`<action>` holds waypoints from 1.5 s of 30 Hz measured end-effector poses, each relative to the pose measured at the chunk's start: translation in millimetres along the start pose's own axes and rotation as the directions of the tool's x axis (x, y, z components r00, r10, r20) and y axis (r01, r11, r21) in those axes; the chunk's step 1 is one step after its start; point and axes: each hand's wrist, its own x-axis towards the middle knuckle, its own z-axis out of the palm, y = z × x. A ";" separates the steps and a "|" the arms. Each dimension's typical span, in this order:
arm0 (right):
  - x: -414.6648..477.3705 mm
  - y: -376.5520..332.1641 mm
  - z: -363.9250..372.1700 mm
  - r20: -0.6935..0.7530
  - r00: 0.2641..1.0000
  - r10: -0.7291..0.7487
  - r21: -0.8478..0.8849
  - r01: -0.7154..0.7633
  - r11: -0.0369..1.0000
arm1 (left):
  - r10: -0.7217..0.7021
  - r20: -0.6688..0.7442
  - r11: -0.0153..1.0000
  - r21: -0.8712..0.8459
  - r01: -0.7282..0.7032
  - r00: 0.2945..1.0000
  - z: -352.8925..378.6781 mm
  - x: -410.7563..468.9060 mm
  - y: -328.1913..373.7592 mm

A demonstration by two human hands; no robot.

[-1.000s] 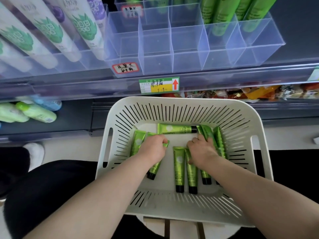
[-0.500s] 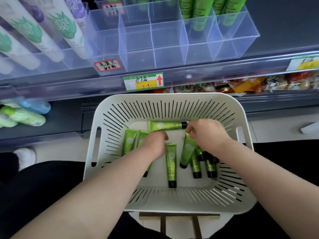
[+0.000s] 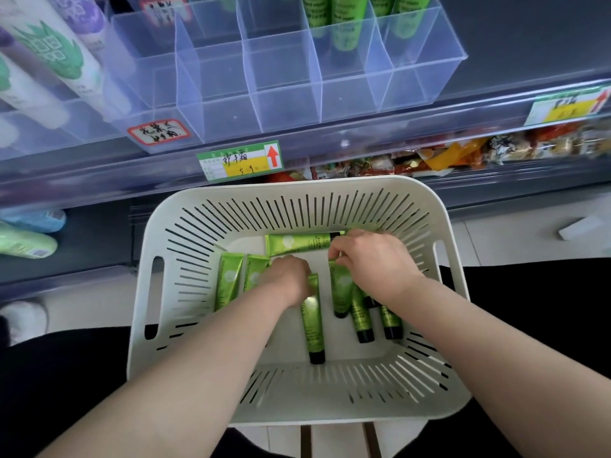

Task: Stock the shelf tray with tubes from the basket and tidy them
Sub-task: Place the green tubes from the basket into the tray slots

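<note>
View from the head down into a white slotted basket [image 3: 330, 411] resting on the person's lap, in front of a shop shelf. About eight green tubes [image 3: 228, 282] lie flat on the basket floor. Most point caps toward the viewer, and one lies crosswise [image 3: 297, 246] at the far side.

Both bare forearms reach in from the near edge. The right hand [image 3: 373, 262] has its fingers curled, and its grip pinches the flat crimped end of one upright-tilted tube [image 3: 342, 289], probably to gather it with its neighbours before lifting. The left hand [image 3: 287, 279] rests knuckles-up over the middle tubes. Its fingers are hidden beneath it, so whether its grip holds anything cannot be told. A long tube [image 3: 312, 322] runs out from under it toward the viewer.

Beyond the basket, higher up, sits the clear shelf tray [image 3: 284, 104], divided into compartments. Only the far right ones hold standing tubes [image 3: 344, 24], so most slots likely await filling.
</note>
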 end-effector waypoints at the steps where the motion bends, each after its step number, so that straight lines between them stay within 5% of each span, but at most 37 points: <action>1: 0.7 -0.3 1.3 0.008 1.000 -0.004 -0.006 0.004 1.000 | -0.010 -0.004 0.999 -0.034 0.009 1.000 -2.7 -0.7 -1.5; 8: -3.1 -9.5 -4.7 -0.012 1.000 -0.022 -0.047 0.021 0.999 | 0.051 -0.157 0.938 -0.331 -0.101 0.986 -9.4 -21.8 -15.3; 15: -28.0 -24.4 -38.4 -0.226 0.972 -0.059 -0.010 0.058 0.998 | 0.141 -0.461 0.901 -0.307 -0.306 0.876 -42.5 -66.4 -12.8; 19: -44.6 -35.2 -64.8 -0.394 0.917 -0.063 0.005 0.071 0.997 | 0.147 -0.645 0.860 -0.291 -0.419 0.750 -73.0 -97.6 -4.6; 24: -65.2 -46.7 -122.7 -0.645 0.759 -0.088 -0.006 0.110 0.994 | 0.131 -0.813 0.824 -0.229 -0.518 0.567 -120.0 -144.0 6.7; 34: -63.9 -61.6 -229.7 -0.863 0.499 -0.078 -0.026 0.110 0.994 | -0.071 -0.979 0.829 -0.165 -0.535 0.192 -229.2 -209.4 30.6; 45: -11.4 -52.3 -250.9 -0.926 0.369 -0.080 -0.014 0.179 0.984 | -0.144 -0.972 0.872 -0.212 -0.441 0.183 -294.9 -165.7 43.1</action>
